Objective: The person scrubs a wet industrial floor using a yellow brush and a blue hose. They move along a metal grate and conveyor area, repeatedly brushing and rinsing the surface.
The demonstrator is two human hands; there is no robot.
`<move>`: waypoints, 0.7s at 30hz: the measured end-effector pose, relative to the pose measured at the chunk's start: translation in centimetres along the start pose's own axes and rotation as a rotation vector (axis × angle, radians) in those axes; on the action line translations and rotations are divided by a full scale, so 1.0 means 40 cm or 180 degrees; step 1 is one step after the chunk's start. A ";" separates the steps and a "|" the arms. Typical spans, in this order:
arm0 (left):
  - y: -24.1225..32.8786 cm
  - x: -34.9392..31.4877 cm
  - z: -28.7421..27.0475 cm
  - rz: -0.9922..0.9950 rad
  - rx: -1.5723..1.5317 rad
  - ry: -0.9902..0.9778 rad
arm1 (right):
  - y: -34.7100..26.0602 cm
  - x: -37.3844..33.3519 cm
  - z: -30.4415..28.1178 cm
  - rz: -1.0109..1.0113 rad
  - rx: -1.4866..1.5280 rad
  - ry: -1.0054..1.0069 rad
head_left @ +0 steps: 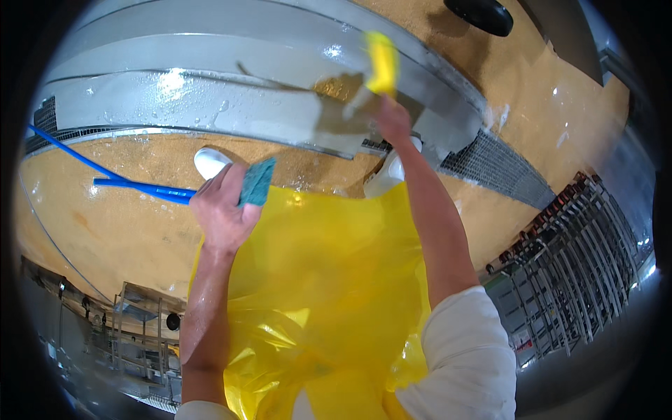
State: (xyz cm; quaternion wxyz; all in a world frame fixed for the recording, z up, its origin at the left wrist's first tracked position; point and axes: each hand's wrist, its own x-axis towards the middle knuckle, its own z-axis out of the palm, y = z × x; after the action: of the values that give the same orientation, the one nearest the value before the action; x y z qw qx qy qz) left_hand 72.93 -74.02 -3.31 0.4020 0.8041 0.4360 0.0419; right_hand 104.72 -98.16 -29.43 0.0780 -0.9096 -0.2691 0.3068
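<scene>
My left hand (222, 208) is closed around a green scouring pad (257, 183), which sticks out past the thumb. Two blue lengths of tube or handle (143, 187) run up to this hand from the left; whether it grips them too, I cannot tell. Farther off, my right hand (393, 120) is closed on a yellow tool (381, 61) smeared by motion, with a pale part beside the fist. That tool is over a wet grey metal panel (273, 105), with shadows falling below it. Its exact kind does not show.
A metal drain grating (500, 166) lies in the tan floor (119, 224) to the right. Metal racks (570, 262) stand at lower right, a wheeled frame (143, 315) at lower left. A dark rounded object (480, 15) is at the top. My yellow apron (322, 280) hangs below my hands.
</scene>
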 end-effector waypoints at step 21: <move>0.078 -0.029 0.150 -0.0318 0.0681 0.0091 | 0.678 0.200 -0.412 0.0774 -0.0960 -0.0775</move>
State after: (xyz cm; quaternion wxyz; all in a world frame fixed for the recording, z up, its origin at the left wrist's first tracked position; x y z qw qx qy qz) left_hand 76.79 -79.46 -4.91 0.3092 0.8190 0.4831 -0.0135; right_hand 131.91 -116.33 -28.72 -0.1294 -0.8930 -0.2077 0.3778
